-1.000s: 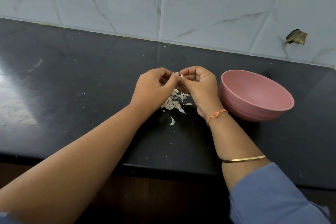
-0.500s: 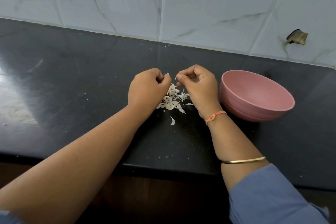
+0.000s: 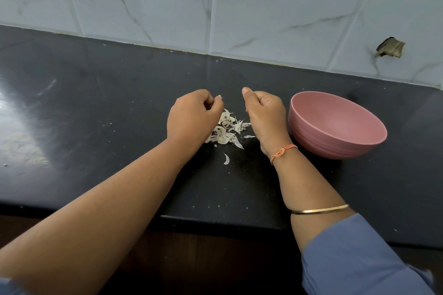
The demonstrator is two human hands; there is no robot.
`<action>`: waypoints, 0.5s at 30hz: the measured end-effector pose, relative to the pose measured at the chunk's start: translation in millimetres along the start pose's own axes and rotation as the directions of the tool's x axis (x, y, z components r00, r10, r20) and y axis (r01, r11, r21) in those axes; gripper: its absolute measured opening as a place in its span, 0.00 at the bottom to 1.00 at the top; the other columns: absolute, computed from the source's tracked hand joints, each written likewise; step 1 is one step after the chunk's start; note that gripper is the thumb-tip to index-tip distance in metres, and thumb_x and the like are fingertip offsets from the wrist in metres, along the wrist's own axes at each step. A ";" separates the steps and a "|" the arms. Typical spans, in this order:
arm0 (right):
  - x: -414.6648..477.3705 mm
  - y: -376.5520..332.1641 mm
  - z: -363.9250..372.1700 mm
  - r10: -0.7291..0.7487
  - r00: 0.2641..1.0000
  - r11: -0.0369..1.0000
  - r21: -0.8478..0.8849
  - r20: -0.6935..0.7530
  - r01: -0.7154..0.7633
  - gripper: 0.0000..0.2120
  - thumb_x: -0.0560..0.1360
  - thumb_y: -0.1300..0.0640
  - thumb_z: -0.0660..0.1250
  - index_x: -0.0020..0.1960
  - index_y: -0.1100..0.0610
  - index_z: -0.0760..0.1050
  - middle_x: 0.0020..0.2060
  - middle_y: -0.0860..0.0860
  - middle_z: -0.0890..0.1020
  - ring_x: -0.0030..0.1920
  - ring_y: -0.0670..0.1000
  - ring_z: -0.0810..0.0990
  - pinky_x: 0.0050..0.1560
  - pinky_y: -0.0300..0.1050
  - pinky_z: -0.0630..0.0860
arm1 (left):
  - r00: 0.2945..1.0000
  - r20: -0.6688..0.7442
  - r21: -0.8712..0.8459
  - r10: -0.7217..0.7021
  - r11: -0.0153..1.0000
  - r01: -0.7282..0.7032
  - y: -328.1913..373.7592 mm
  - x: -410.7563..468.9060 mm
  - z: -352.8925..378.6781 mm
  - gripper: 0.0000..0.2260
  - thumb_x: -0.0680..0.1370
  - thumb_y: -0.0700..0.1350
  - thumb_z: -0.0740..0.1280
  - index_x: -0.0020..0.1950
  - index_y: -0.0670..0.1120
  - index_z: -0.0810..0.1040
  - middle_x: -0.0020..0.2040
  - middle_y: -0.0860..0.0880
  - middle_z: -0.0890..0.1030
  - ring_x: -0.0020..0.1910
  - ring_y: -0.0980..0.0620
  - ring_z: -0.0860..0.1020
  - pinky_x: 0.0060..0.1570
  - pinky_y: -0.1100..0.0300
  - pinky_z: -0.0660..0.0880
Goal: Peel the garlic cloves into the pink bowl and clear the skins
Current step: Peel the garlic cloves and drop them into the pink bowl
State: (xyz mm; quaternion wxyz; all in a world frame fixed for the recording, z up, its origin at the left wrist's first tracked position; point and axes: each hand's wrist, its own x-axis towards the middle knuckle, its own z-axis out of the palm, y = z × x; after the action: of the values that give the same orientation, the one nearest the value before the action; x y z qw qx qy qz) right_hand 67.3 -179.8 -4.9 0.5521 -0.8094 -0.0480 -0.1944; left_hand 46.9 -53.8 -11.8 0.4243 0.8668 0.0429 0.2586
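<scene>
The pink bowl [image 3: 335,124] stands on the black counter [image 3: 96,108], just right of my right hand [image 3: 265,115]. Its inside shows nothing from this angle. A small heap of white garlic skins [image 3: 226,130] lies on the counter between my hands, with one loose skin [image 3: 226,158] nearer me. My left hand [image 3: 191,116] is curled, and its fingertips pinch a garlic clove [image 3: 219,97], of which only a whitish wisp shows. My right hand hovers over the right side of the heap with fingers curled and thumb raised. Nothing shows in it.
A tiled wall [image 3: 263,7] rises behind the counter, with a chipped hole [image 3: 389,48] at the right. The counter's front edge [image 3: 215,220] runs under my forearms. Tiny skin flecks dot the counter.
My hands were joined on the clove a second ago. They have pulled apart, the left going left and the right going right towards the bowl.
</scene>
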 end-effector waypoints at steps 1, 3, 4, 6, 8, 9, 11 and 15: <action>-0.2 0.3 -0.6 0.022 1.000 0.998 0.067 0.009 -0.022 0.21 0.77 0.53 0.64 0.28 0.60 0.68 0.22 0.48 0.64 0.24 0.45 0.62 0.29 0.40 0.62 | 1.000 -0.001 -0.001 0.000 1.000 0.000 -0.1 0.0 0.2 0.16 0.77 0.52 0.63 0.38 0.41 0.76 0.34 0.45 0.80 0.35 0.46 0.77 0.36 0.55 0.74; -1.4 0.2 -1.4 0.067 0.994 0.971 0.224 0.087 -0.085 0.16 0.77 0.56 0.66 0.31 0.58 0.75 0.23 0.50 0.69 0.23 0.44 0.66 0.26 0.36 0.66 | 1.000 -0.009 -0.002 0.001 1.000 -0.001 -0.5 0.3 0.6 0.16 0.77 0.52 0.63 0.38 0.41 0.77 0.34 0.45 0.80 0.35 0.46 0.77 0.36 0.54 0.74; -2.4 -0.1 -1.2 0.084 0.987 0.948 0.295 0.134 -0.120 0.12 0.77 0.59 0.65 0.35 0.58 0.77 0.25 0.50 0.73 0.23 0.43 0.70 0.27 0.34 0.69 | 1.000 -0.013 -0.002 0.003 1.000 -0.003 -0.8 0.5 0.7 0.16 0.77 0.52 0.63 0.38 0.41 0.77 0.34 0.45 0.80 0.35 0.46 0.77 0.35 0.55 0.74; -3.3 -1.2 -0.6 0.113 0.971 0.894 0.405 0.210 -0.192 0.08 0.78 0.64 0.63 0.42 0.61 0.79 0.31 0.52 0.78 0.28 0.43 0.78 0.32 0.34 0.77 | 1.000 -0.018 -0.001 0.009 1.000 -0.009 -1.3 0.7 0.6 0.16 0.77 0.52 0.63 0.38 0.41 0.77 0.34 0.45 0.80 0.34 0.46 0.76 0.35 0.56 0.73; -2.5 -1.4 -0.5 0.142 0.952 0.831 0.490 0.270 -0.262 0.08 0.79 0.68 0.59 0.49 0.65 0.77 0.37 0.55 0.81 0.36 0.47 0.83 0.41 0.38 0.81 | 1.000 -0.022 0.005 0.020 1.000 -0.020 -1.9 0.6 0.5 0.16 0.77 0.51 0.63 0.37 0.41 0.77 0.33 0.45 0.79 0.34 0.47 0.76 0.34 0.57 0.72; -2.5 -2.1 -0.9 0.152 0.942 0.795 0.529 0.301 -0.297 0.09 0.79 0.69 0.57 0.53 0.67 0.76 0.40 0.57 0.81 0.39 0.49 0.83 0.45 0.40 0.81 | 0.999 -0.023 0.007 0.025 1.000 -0.025 -2.0 0.5 0.5 0.16 0.77 0.51 0.63 0.37 0.41 0.77 0.33 0.45 0.79 0.34 0.47 0.76 0.34 0.57 0.71; -2.6 -4.1 -1.5 0.167 0.919 0.725 0.587 0.357 -0.360 0.12 0.79 0.71 0.54 0.58 0.69 0.73 0.45 0.59 0.81 0.45 0.52 0.83 0.51 0.44 0.80 | 0.999 -0.024 0.009 0.029 1.000 -0.029 -2.0 0.7 0.4 0.16 0.77 0.51 0.63 0.37 0.41 0.77 0.32 0.45 0.79 0.33 0.47 0.76 0.34 0.56 0.72; -1.8 -9.2 -4.6 0.201 0.881 0.551 0.694 0.429 -0.463 0.16 0.77 0.75 0.49 0.62 0.73 0.69 0.47 0.63 0.79 0.47 0.56 0.82 0.52 0.46 0.80 | 0.999 -0.023 0.017 0.025 1.000 -0.025 -1.6 1.2 0.4 0.15 0.77 0.52 0.63 0.38 0.42 0.77 0.33 0.46 0.79 0.33 0.48 0.76 0.34 0.57 0.72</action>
State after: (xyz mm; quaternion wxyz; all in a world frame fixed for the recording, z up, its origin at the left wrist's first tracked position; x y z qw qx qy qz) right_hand 61.7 -180.2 4.0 0.8598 -0.5013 -0.0547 0.0804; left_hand 48.4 -52.7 -12.7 0.4134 0.8676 0.0392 0.2737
